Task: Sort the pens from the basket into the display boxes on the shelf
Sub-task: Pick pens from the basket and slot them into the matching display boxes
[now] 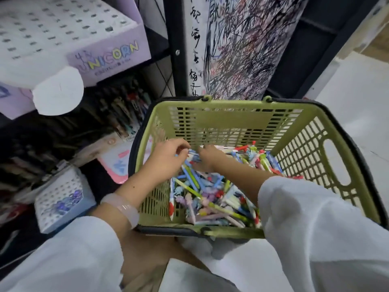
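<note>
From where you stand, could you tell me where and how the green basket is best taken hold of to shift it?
Grip the green basket by the oval hand slot cut in its right wall, coming from the right, outside. The slot is open and unobstructed, while both hands, the left hand and right hand, and the pens crowd the inside.

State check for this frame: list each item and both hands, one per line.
Basket: upright, holding many pens.
Pens: loose, jumbled heap.
Left hand: in basket, gripping pens.
Right hand: in basket among pens, grip unclear.
Unicorn box: on shelf, holes showing.
</note>
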Demonstrator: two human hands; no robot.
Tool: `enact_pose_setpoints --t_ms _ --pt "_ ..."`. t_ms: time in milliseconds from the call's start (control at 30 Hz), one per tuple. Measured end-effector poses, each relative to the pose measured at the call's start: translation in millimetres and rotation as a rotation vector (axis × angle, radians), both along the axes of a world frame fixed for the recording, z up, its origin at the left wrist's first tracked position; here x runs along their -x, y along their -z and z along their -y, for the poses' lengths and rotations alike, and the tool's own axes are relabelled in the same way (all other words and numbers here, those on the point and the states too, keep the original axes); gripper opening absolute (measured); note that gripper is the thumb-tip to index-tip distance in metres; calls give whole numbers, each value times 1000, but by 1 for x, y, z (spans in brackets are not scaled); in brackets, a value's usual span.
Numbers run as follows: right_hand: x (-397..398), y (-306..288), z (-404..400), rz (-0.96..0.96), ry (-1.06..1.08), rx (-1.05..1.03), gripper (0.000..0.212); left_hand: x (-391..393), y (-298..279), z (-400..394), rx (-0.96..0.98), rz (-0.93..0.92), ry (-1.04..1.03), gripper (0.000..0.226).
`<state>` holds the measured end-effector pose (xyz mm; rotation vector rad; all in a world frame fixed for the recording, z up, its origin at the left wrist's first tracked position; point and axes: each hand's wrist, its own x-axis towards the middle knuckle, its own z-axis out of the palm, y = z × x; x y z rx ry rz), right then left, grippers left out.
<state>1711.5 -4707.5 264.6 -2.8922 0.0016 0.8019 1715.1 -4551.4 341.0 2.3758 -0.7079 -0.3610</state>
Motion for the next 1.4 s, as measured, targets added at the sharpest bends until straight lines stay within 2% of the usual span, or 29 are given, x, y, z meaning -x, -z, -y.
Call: enact_pose_setpoints --t_ms 133,200,300,467,633,700,800,867,933,1000,1067,1133,1267,1400 --pt "2 27 -28 -73 -50 203 85 0 0 7 -15 -71 -54 22" --pt "6 37 -35 -74 -32 254 82 0 -1 9 -4 -77 -69 21" --pt "10 40 -34 -37 40 216 64 0 -2 7 12 -70 -82 21" --pt "5 13 -9 -15 68 22 26 5 -8 -4 26 -72 -107 19" --pt "8 -31 17 62 157 -73 27 14 -19 -17 45 -45 -115 20" --pt "16 -52 26 85 236 -219 22 17 -22 -22 47 -48 -123 20" --pt "35 -86 29 72 387 -609 6 21 -27 -24 69 -74 -158 19" --pt "49 -111 22 3 439 -951 14 25 -34 -22 155 -196 -178 21" --pt "61 -132 9 -79 445 -1221 12 33 -46 -18 331 -457 -143 25" --pt "69 -149 -8 -129 416 -1347 11 42 -59 -15 570 -657 -120 28" --pt "77 -163 -27 -191 385 -1401 12 49 -74 -13 781 -741 -152 31" --pt "86 -176 -47 -243 365 -1429 13 54 -85 -16 884 -762 -215 20" --pt "96 -198 -78 -256 430 -1494 16 57 -99 -32 1018 -699 -317 33" --pt "94 -218 -98 -218 408 -1404 15 60 -115 -53 1078 -550 -412 37"
